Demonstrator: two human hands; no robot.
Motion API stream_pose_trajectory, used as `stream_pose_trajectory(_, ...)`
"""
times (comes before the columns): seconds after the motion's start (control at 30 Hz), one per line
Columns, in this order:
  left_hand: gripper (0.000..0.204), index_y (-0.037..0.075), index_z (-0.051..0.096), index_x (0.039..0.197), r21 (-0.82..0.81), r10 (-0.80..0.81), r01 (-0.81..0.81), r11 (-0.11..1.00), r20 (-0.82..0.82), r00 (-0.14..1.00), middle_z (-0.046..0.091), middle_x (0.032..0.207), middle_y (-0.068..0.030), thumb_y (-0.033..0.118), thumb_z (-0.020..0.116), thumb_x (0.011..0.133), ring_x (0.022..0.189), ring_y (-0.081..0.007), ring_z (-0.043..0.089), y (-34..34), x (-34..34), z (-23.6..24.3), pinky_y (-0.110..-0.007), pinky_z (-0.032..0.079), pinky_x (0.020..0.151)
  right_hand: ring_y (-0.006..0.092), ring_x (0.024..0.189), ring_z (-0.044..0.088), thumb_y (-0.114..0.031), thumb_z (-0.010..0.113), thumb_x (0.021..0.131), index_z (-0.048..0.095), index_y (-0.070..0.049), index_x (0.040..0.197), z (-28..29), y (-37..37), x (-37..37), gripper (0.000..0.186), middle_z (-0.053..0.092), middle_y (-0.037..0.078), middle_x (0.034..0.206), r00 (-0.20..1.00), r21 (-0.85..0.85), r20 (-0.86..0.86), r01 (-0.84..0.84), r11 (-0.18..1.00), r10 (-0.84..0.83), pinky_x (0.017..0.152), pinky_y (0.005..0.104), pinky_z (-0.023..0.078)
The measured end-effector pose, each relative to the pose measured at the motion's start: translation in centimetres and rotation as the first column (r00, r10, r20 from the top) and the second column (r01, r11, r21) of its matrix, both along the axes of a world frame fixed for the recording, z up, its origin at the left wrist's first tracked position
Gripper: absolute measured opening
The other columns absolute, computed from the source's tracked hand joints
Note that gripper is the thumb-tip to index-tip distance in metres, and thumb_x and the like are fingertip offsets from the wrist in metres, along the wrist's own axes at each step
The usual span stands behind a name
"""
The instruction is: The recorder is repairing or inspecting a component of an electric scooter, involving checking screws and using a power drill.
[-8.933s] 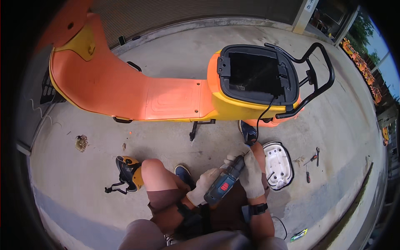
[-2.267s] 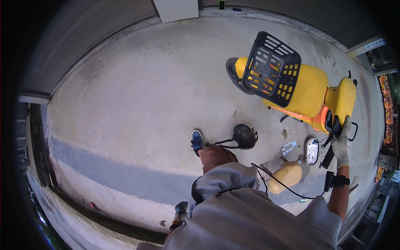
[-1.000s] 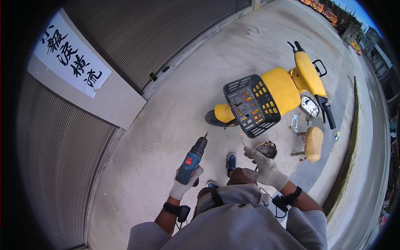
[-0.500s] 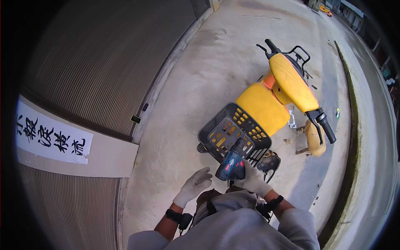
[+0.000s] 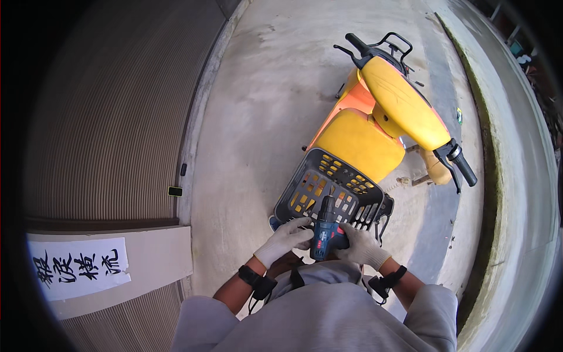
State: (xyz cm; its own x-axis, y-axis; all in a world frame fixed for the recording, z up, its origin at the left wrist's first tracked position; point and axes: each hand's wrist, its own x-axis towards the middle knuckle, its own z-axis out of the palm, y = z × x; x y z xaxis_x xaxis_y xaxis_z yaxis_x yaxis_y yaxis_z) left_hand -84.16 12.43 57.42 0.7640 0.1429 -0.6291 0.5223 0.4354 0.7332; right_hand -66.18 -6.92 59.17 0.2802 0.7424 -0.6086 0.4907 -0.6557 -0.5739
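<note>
My gloved right hand (image 5: 362, 246) is closed around the handle of a blue cordless drill (image 5: 323, 237). The drill points away from me, its black chuck over the near part of a black plastic basket (image 5: 285, 196). Just left of the drill body is my gloved left hand (image 5: 286, 242), fingers apart and slightly bent, close to the basket's near rim. Whether its fingertips touch the drill or the rim I cannot tell. The basket is on the front of a yellow scooter (image 5: 360, 144) with black handlebar grips.
A tan stool-like object (image 5: 435, 169) stands right of the scooter. A ribbed brown shutter (image 5: 117, 117) and a panel with a white lettered paper (image 5: 88, 267) line the left side. A small dark device (image 5: 175, 191) lies by the shutter. A raised concrete edge (image 5: 478, 117) runs along the right.
My left hand has moved right and forward, up to the drill. The drill has turned from slanting right to pointing almost straight ahead. The view has shifted, with the scooter now further left.
</note>
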Motion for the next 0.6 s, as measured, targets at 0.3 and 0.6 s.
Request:
stream_pose_trajectory(0.3,0.062,0.001,0.044,0.142,0.000,-0.333,0.337,0.941,0.153,0.930,0.064,0.118,-0.0105,0.030,0.067,0.092,0.104,-0.0175,0.063,8.0,3.1,0.0,-0.033,0.055,0.085,0.0386,0.100,0.067,-0.040,0.079,0.069,0.049,-0.005,0.137,2.7,4.6,-3.5,0.082,0.068,0.023,0.109,0.985,-0.075,0.167,0.057,0.996,-0.044,0.087,0.0438,0.054)
stream_pose_trajectory(0.6,0.086,-0.003,0.043,0.139,0.354,-0.654,0.589,0.727,0.093,0.751,0.060,0.127,-0.0208,0.040,0.080,0.076,0.114,-0.0266,0.059,8.4,8.6,1.3,-0.034,0.047,0.098,0.0401,0.102,0.066,-0.045,0.078,0.070,0.043,-0.005,0.140,2.5,7.4,-4.2,0.088,0.067,0.026,0.109,0.982,-0.153,0.177,0.090,0.984,-0.062,0.087,0.0448,0.054)
